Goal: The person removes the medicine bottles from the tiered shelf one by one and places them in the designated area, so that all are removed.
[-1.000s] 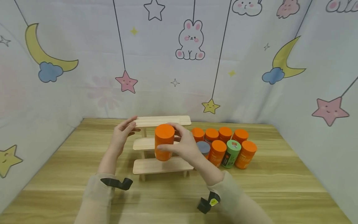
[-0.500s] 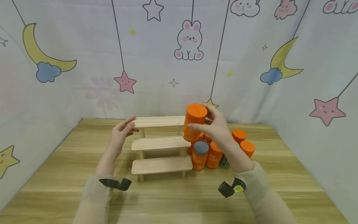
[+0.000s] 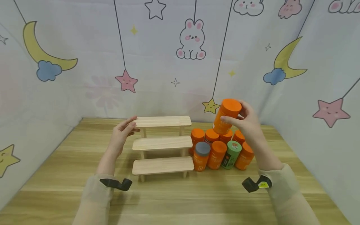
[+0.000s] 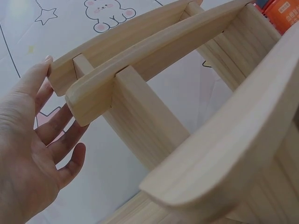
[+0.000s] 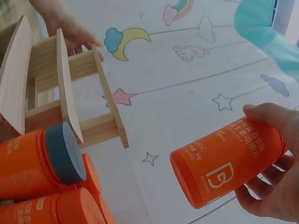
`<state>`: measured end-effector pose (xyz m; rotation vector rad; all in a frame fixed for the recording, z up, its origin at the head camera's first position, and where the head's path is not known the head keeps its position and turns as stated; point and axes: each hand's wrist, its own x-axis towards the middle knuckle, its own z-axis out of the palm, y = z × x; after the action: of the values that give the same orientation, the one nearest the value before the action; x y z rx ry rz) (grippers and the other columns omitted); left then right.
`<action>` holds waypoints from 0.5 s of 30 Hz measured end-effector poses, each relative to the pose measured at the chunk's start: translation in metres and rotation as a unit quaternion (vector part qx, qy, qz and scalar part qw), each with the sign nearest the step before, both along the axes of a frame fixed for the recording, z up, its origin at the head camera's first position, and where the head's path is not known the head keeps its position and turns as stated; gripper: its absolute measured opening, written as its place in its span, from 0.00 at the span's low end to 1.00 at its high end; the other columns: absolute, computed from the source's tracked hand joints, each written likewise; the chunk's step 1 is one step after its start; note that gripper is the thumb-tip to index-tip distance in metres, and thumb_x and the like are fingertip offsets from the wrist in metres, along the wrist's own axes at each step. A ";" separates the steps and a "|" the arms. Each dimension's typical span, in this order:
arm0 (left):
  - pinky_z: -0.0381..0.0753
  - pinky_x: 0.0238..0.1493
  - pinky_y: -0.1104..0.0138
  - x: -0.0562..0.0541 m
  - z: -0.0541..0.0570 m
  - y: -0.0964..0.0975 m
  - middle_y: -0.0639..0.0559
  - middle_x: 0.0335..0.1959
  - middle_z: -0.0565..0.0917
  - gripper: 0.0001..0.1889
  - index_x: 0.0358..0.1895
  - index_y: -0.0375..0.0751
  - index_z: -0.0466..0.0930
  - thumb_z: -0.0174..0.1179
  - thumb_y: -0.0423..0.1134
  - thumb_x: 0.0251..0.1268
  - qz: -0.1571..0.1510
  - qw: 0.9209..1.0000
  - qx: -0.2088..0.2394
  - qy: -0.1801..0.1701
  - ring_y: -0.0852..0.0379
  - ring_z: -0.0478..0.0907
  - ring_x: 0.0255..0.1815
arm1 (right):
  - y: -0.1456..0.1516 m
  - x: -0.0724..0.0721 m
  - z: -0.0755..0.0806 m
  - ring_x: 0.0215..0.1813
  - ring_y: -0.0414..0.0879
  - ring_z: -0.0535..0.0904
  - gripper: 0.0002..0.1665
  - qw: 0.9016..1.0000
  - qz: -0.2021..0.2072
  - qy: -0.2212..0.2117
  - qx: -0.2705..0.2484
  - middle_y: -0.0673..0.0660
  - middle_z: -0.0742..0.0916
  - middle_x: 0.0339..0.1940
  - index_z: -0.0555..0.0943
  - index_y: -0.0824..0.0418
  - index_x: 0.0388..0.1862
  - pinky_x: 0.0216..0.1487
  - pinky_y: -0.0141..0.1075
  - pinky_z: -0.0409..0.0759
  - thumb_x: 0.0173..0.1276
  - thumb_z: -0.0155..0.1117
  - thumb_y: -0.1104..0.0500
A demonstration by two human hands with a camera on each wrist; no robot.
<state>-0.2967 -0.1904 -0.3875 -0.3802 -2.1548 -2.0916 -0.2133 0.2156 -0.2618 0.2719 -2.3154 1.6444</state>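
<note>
A three-tier wooden display rack (image 3: 162, 143) stands on the table. My left hand (image 3: 121, 134) holds the left end of its top board, thumb at the edge and several fingers loosely bent beyond it, as the left wrist view shows. My right hand (image 3: 247, 125) grips an orange vitamin bottle (image 3: 227, 116) with an orange lid, lifted and tilted above a group of bottles right of the rack. In the right wrist view the held vitamin bottle (image 5: 229, 161) shows a white "B" on its label, and the thumb and fingers wrap its lid end.
Two rows of bottles stand close against the rack's right side. Most are orange; the front row includes one with a grey lid (image 3: 202, 149) and a green one (image 3: 232, 153). A patterned curtain (image 3: 157, 62) closes off the back and sides of the wooden table (image 3: 180, 200).
My right hand has carried the orange vitamin bottle from in front of the rack to the right, over the other bottles. My left hand stays at the top board's left end.
</note>
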 end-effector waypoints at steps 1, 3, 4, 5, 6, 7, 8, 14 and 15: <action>0.71 0.57 0.62 0.000 0.001 0.000 0.71 0.47 0.79 0.22 0.68 0.47 0.72 0.52 0.47 0.75 0.001 1.000 0.001 -0.001 0.71 0.82 0.40 | 0.005 0.000 0.000 0.56 0.41 0.76 0.33 1.000 -0.006 0.004 -0.001 0.44 0.80 0.53 0.71 0.54 0.65 0.57 0.35 0.73 0.63 0.72 0.57; 0.71 0.57 0.61 0.001 0.002 0.001 0.72 0.47 0.79 0.22 0.68 0.47 0.72 0.52 0.46 0.75 0.002 1.000 0.003 -0.004 0.71 0.82 0.40 | 0.016 -0.002 -0.001 0.55 0.40 0.75 0.32 1.000 -0.018 0.013 -0.007 0.42 0.81 0.52 0.71 0.53 0.65 0.55 0.31 0.73 0.63 0.72 0.58; 0.71 0.57 0.62 0.001 0.003 0.001 0.72 0.47 0.79 0.22 0.68 0.47 0.72 0.52 0.46 0.75 0.003 1.000 0.003 -0.006 0.71 0.82 0.40 | 0.022 -0.003 -0.001 0.55 0.39 0.75 0.32 1.000 -0.023 0.018 -0.012 0.42 0.81 0.51 0.71 0.53 0.65 0.54 0.29 0.73 0.63 0.72 0.59; 0.71 0.57 0.62 0.001 0.003 0.002 0.71 0.46 0.79 0.22 0.68 0.46 0.72 0.52 0.45 0.76 0.003 1.000 0.004 -0.006 0.71 0.82 0.40 | 0.028 -0.004 -0.003 0.54 0.39 0.75 0.32 0.999 -0.028 0.023 -0.015 0.41 0.81 0.51 0.72 0.53 0.64 0.53 0.28 0.73 0.62 0.72 0.60; 0.71 0.56 0.63 0.002 0.003 0.002 0.72 0.46 0.79 0.22 0.69 0.44 0.71 0.52 0.45 0.76 0.003 1.000 0.003 -0.007 0.71 0.82 0.40 | 0.034 -0.005 -0.004 0.53 0.38 0.75 0.32 0.999 -0.029 0.028 -0.025 0.41 0.81 0.50 0.72 0.52 0.64 0.52 0.27 0.73 0.62 0.72 0.61; 0.71 0.56 0.64 0.002 0.003 0.002 0.72 0.45 0.79 0.23 0.69 0.43 0.71 0.51 0.45 0.76 0.003 1.000 0.003 -0.007 0.71 0.81 0.40 | 0.041 -0.006 -0.007 0.53 0.38 0.75 0.31 0.998 -0.031 0.033 -0.036 0.41 0.81 0.50 0.73 0.52 0.63 0.51 0.26 0.73 0.62 0.72 0.62; 0.72 0.55 0.65 0.002 0.003 0.002 0.72 0.45 0.80 0.23 0.69 0.42 0.70 0.51 0.45 0.76 0.004 1.000 0.002 -0.006 0.71 0.81 0.40 | 0.047 -0.007 -0.009 0.53 0.38 0.75 0.31 0.998 -0.033 0.040 -0.045 0.42 0.81 0.50 0.74 0.52 0.63 0.51 0.25 0.73 0.61 0.72 0.63; 0.73 0.54 0.68 0.002 0.002 0.002 0.73 0.44 0.81 0.23 0.69 0.41 0.70 0.51 0.44 0.76 0.005 1.000 -0.003 0.001 0.71 0.81 0.40 | 0.082 -0.010 -0.026 0.50 0.36 0.77 0.28 0.991 -0.061 0.076 -0.094 0.43 0.82 0.48 0.77 0.52 0.58 0.48 0.22 0.74 0.60 0.71 0.68; 0.73 0.54 0.68 0.002 0.002 0.002 0.73 0.44 0.81 0.22 0.69 0.42 0.70 0.51 0.44 0.76 0.006 1.000 -0.003 0.002 0.71 0.81 0.40 | 0.086 -0.011 -0.029 0.50 0.36 0.77 0.28 0.990 -0.069 0.078 -0.097 0.43 0.82 0.47 0.77 0.52 0.58 0.47 0.21 0.74 0.59 0.71 0.69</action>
<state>-0.2946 -0.1886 -0.3855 -0.3711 -2.1556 -2.0778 -0.2241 0.3015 -0.2909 0.1869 -1.9971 1.6997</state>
